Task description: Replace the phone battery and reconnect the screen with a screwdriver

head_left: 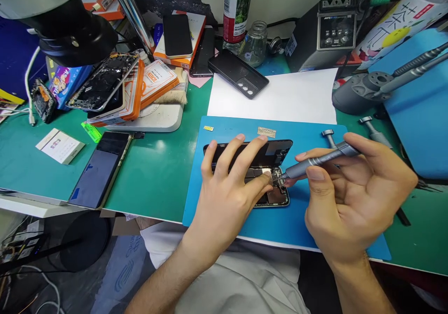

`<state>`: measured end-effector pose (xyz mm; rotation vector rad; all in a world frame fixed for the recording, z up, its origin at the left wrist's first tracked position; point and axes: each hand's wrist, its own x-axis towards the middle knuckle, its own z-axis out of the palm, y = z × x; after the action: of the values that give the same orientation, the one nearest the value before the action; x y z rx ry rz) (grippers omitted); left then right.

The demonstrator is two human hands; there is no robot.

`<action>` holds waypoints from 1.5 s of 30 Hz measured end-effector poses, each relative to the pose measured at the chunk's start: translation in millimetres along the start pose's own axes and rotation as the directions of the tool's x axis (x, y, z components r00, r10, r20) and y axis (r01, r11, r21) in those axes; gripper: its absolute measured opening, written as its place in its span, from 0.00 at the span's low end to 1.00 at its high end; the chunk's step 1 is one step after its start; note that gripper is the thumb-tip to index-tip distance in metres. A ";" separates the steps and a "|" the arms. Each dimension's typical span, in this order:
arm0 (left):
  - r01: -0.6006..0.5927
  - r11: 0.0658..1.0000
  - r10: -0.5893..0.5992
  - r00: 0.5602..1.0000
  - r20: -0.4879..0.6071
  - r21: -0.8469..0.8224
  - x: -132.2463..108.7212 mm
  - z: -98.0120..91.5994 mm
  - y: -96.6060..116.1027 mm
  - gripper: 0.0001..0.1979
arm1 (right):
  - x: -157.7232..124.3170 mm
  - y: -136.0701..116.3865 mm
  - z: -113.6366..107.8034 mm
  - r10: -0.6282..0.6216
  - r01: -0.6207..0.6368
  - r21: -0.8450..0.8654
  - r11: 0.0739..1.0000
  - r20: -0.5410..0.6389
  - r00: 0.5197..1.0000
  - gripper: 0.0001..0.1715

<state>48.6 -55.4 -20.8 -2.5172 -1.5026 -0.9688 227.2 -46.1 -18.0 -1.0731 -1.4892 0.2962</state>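
An opened smartphone (280,195) lies on a blue mat, its inner parts exposed. Its black screen panel (276,148) stands tilted up along the far side. My left hand (229,192) spreads over the phone, with several fingers stretched across the panel past its top edge. The index finger and thumb reach down to the phone's inside; whatever lies under them is hidden. In my right hand (353,192) is a grey screwdriver (311,163), held slanted between the fingers and thumb. Its tip meets the phone's inner right part, close to my left index fingertip.
On the blue mat (301,232) are a small metal plate (266,132) and a yellow piece (208,128). Behind lie white paper (297,94) and a black phone cover (239,73). A stack with a dismantled phone (105,83) stands left; a grey tool holder (360,94) stands right.
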 end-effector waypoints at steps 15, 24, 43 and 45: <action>-0.001 1.000 0.001 1.000 -0.001 0.010 -0.9 0.8 -0.1 0.09 | -0.9 -3.0 -1.3 0.015 -0.018 0.058 0.998 0.063 0.998 0.40; -0.004 1.000 0.004 1.000 0.002 0.006 -0.8 0.1 -0.4 0.09 | -0.5 -1.6 -0.6 0.006 -0.007 0.031 1.000 0.042 0.999 0.37; -0.003 1.000 0.003 1.000 -0.003 0.001 -0.4 0.0 -0.2 0.06 | 1.9 -3.2 2.5 -0.009 0.008 -0.027 1.000 -0.017 1.000 0.35; -0.001 1.000 0.001 1.000 0.000 0.005 -0.6 0.1 -0.2 0.06 | 3.0 -3.1 2.9 -0.036 0.035 -0.028 0.999 -0.027 0.999 0.37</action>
<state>48.4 -55.8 -21.3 -2.5138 -1.5018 -0.9634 223.8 -44.4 -14.6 -1.0675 -1.4899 0.2363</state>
